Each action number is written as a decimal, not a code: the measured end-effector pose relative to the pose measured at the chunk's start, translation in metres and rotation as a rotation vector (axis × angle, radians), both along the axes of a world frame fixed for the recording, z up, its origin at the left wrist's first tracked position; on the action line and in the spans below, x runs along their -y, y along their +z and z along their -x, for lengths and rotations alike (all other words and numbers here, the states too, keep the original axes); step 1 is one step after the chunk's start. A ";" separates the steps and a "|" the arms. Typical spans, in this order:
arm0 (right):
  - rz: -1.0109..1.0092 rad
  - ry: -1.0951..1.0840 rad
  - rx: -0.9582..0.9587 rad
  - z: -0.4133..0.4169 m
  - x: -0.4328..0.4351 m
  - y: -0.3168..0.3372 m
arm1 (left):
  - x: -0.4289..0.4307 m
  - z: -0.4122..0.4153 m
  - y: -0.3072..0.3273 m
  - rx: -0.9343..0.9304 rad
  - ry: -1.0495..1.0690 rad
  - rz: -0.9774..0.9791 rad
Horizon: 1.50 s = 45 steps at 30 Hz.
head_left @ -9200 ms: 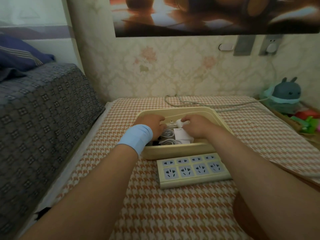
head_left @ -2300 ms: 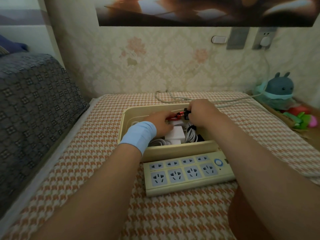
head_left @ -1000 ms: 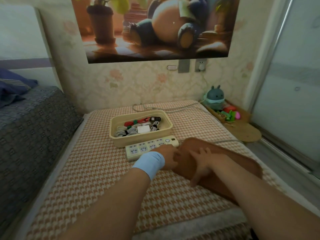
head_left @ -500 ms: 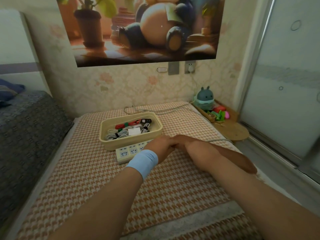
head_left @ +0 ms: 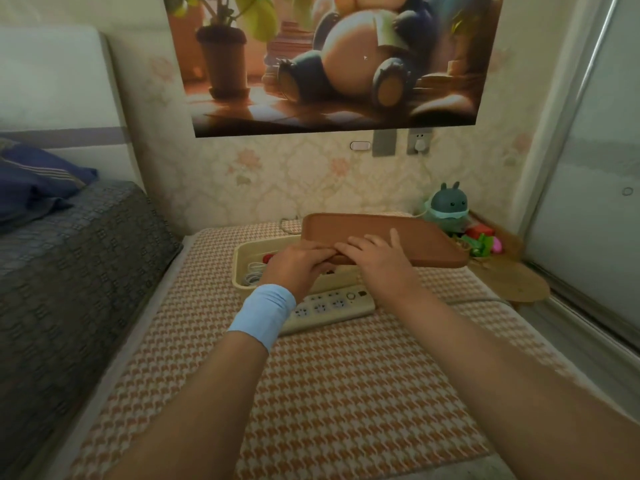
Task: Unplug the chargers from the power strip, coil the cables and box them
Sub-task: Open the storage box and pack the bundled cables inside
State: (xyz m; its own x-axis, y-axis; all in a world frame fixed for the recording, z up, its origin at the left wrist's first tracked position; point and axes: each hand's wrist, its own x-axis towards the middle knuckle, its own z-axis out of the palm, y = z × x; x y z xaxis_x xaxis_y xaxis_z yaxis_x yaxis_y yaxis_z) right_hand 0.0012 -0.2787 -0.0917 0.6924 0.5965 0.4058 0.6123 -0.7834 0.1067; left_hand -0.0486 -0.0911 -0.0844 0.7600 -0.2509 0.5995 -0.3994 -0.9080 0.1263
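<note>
Box, cream, sits on the checked mat just behind the power strip; cables lie inside at its left end; brown lid is held tilted above it; left hand and right hand, side by side, grip the lid's near edge, fingers folded over it.

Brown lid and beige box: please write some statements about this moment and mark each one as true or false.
1. Both the left hand and the right hand hold the brown lid at its near edge. True.
2. The lid fully closes the beige box. False: the box's left end is uncovered, with cables showing.
3. A charger is plugged into the power strip. False: the sockets that show are empty.
4. The blue wristband is on the left wrist. True.
</note>
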 end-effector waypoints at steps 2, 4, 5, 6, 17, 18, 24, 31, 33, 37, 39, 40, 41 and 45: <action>0.007 0.078 -0.002 -0.013 -0.026 -0.004 | -0.025 -0.002 -0.005 0.020 0.045 -0.036; 0.019 0.141 -0.012 -0.019 -0.052 -0.010 | -0.050 -0.002 -0.016 -0.008 0.088 -0.034; 0.027 0.164 -0.026 -0.021 -0.065 -0.013 | -0.062 -0.002 -0.022 -0.040 0.128 -0.022; 0.039 0.181 -0.044 -0.022 -0.078 -0.017 | -0.072 -0.002 -0.027 -0.077 0.164 -0.009; -0.070 0.013 -0.333 -0.061 -0.111 -0.057 | -0.145 -0.002 -0.072 -0.292 0.357 0.077; -0.016 -0.060 -0.322 -0.063 -0.106 -0.058 | -0.146 -0.003 -0.074 -0.284 0.362 0.088; -0.073 -0.182 -0.551 -0.071 -0.095 -0.063 | -0.135 -0.012 -0.077 -0.284 0.376 0.170; -0.393 -0.102 -0.518 -0.084 -0.080 -0.063 | -0.134 -0.017 -0.079 -0.080 0.354 0.192; -0.455 -0.060 -0.508 -0.088 -0.077 -0.063 | -0.132 -0.019 -0.078 0.028 0.345 0.192; -0.306 0.134 -0.409 -0.093 -0.067 -0.066 | -0.132 -0.019 -0.084 0.092 0.337 0.179; -0.360 0.170 -0.296 -0.092 -0.065 -0.069 | -0.129 -0.018 -0.083 0.129 0.329 0.192; -0.412 0.172 -0.237 -0.091 -0.066 -0.069 | -0.128 -0.018 -0.080 0.146 0.326 0.196; -0.453 0.172 -0.190 -0.091 -0.067 -0.070 | -0.126 -0.019 -0.077 0.157 0.325 0.197; -0.434 0.241 0.029 -0.099 -0.070 -0.083 | -0.128 -0.018 -0.073 0.155 0.317 0.177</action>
